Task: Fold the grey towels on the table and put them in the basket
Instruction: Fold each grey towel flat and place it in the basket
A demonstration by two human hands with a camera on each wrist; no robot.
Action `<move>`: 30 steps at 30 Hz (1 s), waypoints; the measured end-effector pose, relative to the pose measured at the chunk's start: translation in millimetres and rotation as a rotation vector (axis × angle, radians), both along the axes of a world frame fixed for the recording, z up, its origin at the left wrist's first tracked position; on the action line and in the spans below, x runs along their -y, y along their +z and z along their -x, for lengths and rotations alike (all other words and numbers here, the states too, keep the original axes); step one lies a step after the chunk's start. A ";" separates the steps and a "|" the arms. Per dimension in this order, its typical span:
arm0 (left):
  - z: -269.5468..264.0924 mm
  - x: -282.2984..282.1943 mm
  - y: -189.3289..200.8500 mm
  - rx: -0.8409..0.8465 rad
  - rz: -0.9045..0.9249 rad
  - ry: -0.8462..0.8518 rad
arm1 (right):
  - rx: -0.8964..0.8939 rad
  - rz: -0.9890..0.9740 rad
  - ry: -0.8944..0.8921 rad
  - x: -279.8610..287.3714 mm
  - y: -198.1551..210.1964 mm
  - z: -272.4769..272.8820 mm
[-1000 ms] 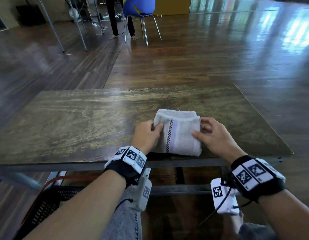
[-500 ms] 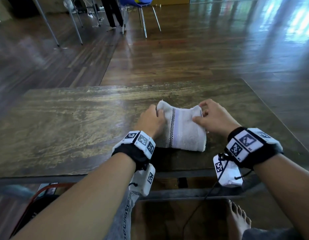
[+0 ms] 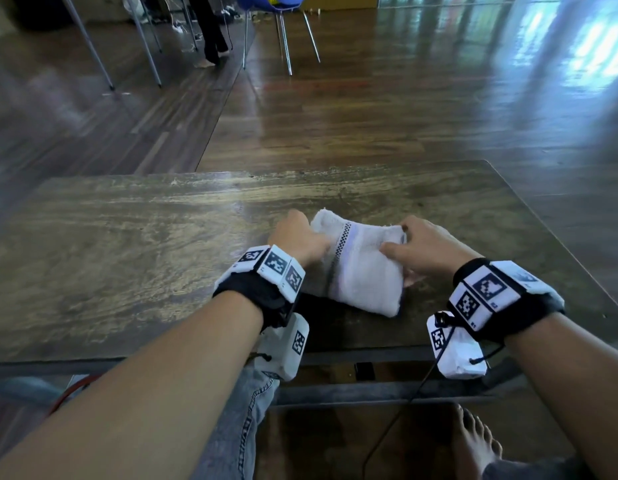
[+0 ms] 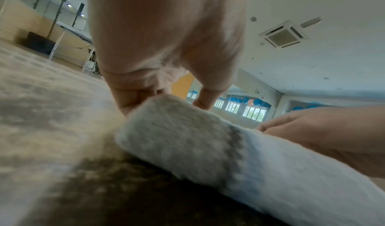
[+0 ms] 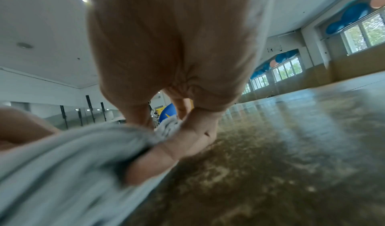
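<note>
Window glare on floor [image 3: 577, 57]; wrist views blurred, warped.

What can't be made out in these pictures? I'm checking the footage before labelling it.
- Basket: in no view now; the head view's lower left shows only a red cable.
- Left hand fingertips: in the head view, hidden behind the folded towel.
- Right hand lower fingers: in the head view, tucked under the towel's edge.
- Towel's weave: blurred in both wrist views.
- Other towels: none visible on the table.
</note>
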State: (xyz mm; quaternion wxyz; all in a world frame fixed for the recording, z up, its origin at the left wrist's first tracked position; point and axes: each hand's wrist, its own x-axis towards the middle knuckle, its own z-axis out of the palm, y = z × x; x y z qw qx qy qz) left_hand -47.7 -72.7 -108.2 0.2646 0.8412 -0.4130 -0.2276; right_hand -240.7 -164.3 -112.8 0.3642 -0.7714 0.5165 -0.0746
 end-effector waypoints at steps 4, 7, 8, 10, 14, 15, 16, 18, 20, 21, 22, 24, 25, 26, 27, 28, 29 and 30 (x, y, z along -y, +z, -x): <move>-4.5 -13.4 4.4 0.123 0.048 -0.026 | 0.034 -0.098 0.007 -22.3 2.3 4.0; -5.1 -17.6 6.9 0.138 0.043 -0.073 | 0.121 0.003 -0.014 -38.2 -3.1 10.3; -4.7 -17.7 8.9 0.139 0.055 -0.085 | 0.153 0.029 -0.029 -41.8 -4.9 12.3; -4.3 -16.3 12.3 0.150 0.098 -0.115 | 0.192 0.045 -0.051 -45.4 -7.9 15.8; -1.1 -9.2 7.4 0.134 0.165 -0.155 | 0.223 0.020 -0.069 -44.5 -12.6 22.0; -1.1 -7.4 4.1 0.149 0.171 -0.156 | 0.227 0.024 -0.071 -44.2 -13.6 22.7; -1.5 -5.7 0.6 0.169 0.175 -0.155 | 0.229 0.029 -0.071 -44.1 -14.3 22.8; -2.5 -3.5 -3.7 0.213 0.172 -0.160 | 0.240 0.030 -0.073 -43.3 -15.5 22.1; -2.2 -1.7 -5.2 0.234 0.159 -0.170 | 0.245 0.030 -0.079 -42.5 -16.4 22.0; -1.8 -1.7 -4.7 0.235 0.148 -0.172 | 0.241 0.033 -0.078 -42.2 -16.4 21.8; -1.2 -1.8 -3.7 0.226 0.136 -0.170 | 0.236 0.034 -0.078 -42.0 -15.6 21.3; 1.5 -4.2 0.3 0.202 0.127 -0.170 | 0.239 0.010 -0.100 -42.8 -12.0 19.8; 3.8 -6.1 3.0 0.225 0.127 -0.178 | 0.247 -0.012 -0.119 -43.3 -9.7 19.4; 7.2 -8.6 6.2 0.288 0.131 -0.190 | 0.251 -0.021 -0.137 -44.1 -7.6 19.5; 12.0 -11.8 9.5 0.360 0.142 -0.210 | 0.236 -0.003 -0.147 -45.0 -6.0 20.2; 17.6 -15.1 11.8 0.407 0.158 -0.246 | 0.199 0.048 -0.138 -45.4 -5.1 22.1; 23.6 -18.6 13.7 0.411 0.157 -0.301 | 0.162 0.105 -0.112 -46.1 -4.7 24.8; 29.3 -22.9 14.6 0.383 0.127 -0.366 | 0.133 0.147 -0.069 -47.5 -4.3 27.7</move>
